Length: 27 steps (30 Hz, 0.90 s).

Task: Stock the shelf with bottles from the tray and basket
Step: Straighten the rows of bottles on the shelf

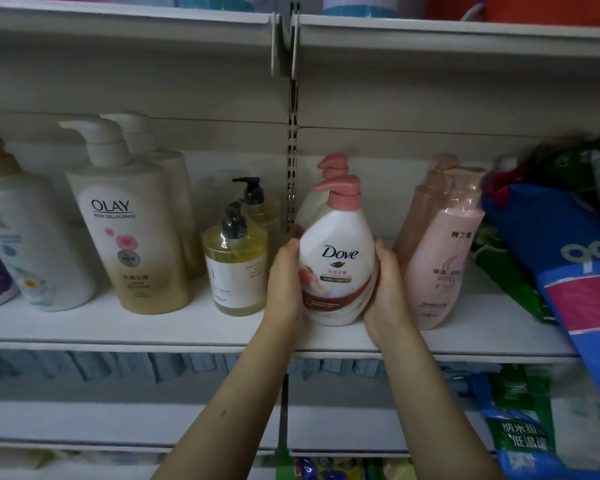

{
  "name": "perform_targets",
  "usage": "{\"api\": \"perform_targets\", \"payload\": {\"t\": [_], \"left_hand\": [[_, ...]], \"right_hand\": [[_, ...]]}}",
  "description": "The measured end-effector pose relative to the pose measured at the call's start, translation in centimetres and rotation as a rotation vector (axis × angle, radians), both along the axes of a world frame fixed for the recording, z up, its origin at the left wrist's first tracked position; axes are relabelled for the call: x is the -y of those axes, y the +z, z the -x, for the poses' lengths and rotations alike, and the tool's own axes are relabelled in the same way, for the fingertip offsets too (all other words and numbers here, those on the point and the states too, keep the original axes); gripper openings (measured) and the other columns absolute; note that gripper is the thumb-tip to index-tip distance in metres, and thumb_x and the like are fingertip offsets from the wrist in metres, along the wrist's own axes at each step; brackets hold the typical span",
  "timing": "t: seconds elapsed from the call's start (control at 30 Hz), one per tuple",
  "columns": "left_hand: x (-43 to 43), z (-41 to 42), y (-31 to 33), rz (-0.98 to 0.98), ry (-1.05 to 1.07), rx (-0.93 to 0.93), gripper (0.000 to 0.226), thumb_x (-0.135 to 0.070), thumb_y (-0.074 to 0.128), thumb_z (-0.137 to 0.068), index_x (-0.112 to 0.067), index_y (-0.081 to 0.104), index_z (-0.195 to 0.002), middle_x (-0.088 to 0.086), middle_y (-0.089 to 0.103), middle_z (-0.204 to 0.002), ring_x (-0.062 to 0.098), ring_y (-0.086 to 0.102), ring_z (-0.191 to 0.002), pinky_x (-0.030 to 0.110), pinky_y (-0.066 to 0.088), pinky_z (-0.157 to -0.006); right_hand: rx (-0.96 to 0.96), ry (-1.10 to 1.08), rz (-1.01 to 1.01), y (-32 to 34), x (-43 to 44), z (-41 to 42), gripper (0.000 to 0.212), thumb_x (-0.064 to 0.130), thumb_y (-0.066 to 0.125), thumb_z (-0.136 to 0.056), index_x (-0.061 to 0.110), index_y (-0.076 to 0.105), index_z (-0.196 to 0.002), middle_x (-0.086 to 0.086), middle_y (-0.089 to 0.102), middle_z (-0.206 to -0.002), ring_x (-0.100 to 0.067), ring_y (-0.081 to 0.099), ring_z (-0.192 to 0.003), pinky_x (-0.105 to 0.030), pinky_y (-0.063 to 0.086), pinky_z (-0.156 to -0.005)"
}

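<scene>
A white Dove bottle [338, 268] with a pink pump stands at the front of the white shelf [153, 327], in the middle of the head view. My left hand [284, 278] grips its left side and my right hand [387, 289] grips its right side. A second Dove bottle [321, 188] stands right behind it, mostly hidden. Neither the tray nor the basket is in view.
Left of the Dove stand two yellow pump bottles [236, 268], two tall Olay bottles [132, 230] and a white bottle [32, 237]. Pink bottles [440, 258] stand close on the right, then blue and green bags [568, 258]. Another shelf board [430, 32] hangs overhead.
</scene>
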<state>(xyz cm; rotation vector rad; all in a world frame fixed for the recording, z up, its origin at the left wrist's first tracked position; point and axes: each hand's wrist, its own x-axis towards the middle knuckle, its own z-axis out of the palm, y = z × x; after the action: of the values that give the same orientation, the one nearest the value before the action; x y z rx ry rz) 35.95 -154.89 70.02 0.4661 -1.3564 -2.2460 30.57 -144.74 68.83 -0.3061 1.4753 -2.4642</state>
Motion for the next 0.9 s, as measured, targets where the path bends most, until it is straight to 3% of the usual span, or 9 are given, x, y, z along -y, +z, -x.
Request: {"api": "perform_targets", "payload": {"t": [0.17, 0.33, 0.4, 0.5, 0.63, 0.9], "left_hand": [[0.0, 0.1, 0.0, 0.005, 0.003, 0.000, 0.042, -0.032, 0.044, -0.095, -0.005, 0.065, -0.119, 0.015, 0.072, -0.107, 0.031, 0.066, -0.106, 0.047, 0.050, -0.098], [0.7, -0.8, -0.8, 0.106, -0.070, 0.018, 0.056, -0.055, 0.055, -0.081, -0.011, 0.066, -0.113, 0.010, 0.073, -0.106, 0.028, 0.068, -0.104, 0.049, 0.049, -0.098], [1.2, -1.6, -1.7, 0.222, -0.070, -0.009, 0.045, -0.049, 0.059, -0.088, -0.012, 0.064, -0.112, 0.006, 0.073, -0.105, 0.024, 0.068, -0.103, 0.042, 0.053, -0.094], [1.4, -2.9, -2.6, 0.393, -0.136, -0.081, 0.032, -0.036, 0.057, -0.091, -0.018, 0.060, -0.117, 0.000, 0.071, -0.111, 0.016, 0.067, -0.106, 0.031, 0.055, -0.088], [1.5, -3.3, -2.9, 0.490, -0.156, -0.123, 0.032, -0.032, 0.058, -0.093, -0.022, 0.058, -0.123, -0.003, 0.069, -0.117, 0.012, 0.064, -0.110, 0.034, 0.054, -0.092], [1.6, -2.3, -2.8, 0.502, -0.118, -0.124, 0.023, -0.024, 0.056, -0.096, -0.010, 0.057, -0.114, 0.002, 0.070, -0.111, 0.015, 0.066, -0.106, 0.028, 0.055, -0.085]], "right_hand": [[-0.038, 0.013, 0.003, 0.0, 0.0, 0.1, 0.037, 0.034, 0.034, -0.101, 0.016, 0.067, -0.102, -0.001, 0.076, -0.091, -0.012, 0.071, -0.089, -0.026, 0.053, -0.075], [-0.035, -0.077, -0.127, -0.4, -0.4, -0.8, 0.043, 0.050, 0.044, -0.096, 0.018, 0.068, -0.113, -0.002, 0.074, -0.106, -0.017, 0.068, -0.104, -0.043, 0.049, -0.100], [-0.088, -0.098, -0.140, -1.1, -1.4, -1.8, 0.047, 0.053, 0.053, -0.087, 0.018, 0.066, -0.117, -0.002, 0.073, -0.112, -0.018, 0.067, -0.109, -0.045, 0.049, -0.099], [-0.231, -0.071, -0.184, -1.9, -2.7, -3.1, 0.039, 0.036, 0.058, -0.090, 0.017, 0.062, -0.124, 0.000, 0.070, -0.117, -0.017, 0.065, -0.112, -0.036, 0.051, -0.094], [-0.300, -0.066, -0.203, -2.2, -2.8, -3.5, 0.034, 0.020, 0.056, -0.095, 0.020, 0.058, -0.129, 0.005, 0.070, -0.118, -0.007, 0.065, -0.109, -0.018, 0.053, -0.082], [-0.328, -0.073, -0.221, -2.1, -1.5, -2.3, 0.028, 0.013, 0.051, -0.099, 0.022, 0.056, -0.125, 0.002, 0.068, -0.119, -0.008, 0.063, -0.113, -0.025, 0.051, -0.093]]}}
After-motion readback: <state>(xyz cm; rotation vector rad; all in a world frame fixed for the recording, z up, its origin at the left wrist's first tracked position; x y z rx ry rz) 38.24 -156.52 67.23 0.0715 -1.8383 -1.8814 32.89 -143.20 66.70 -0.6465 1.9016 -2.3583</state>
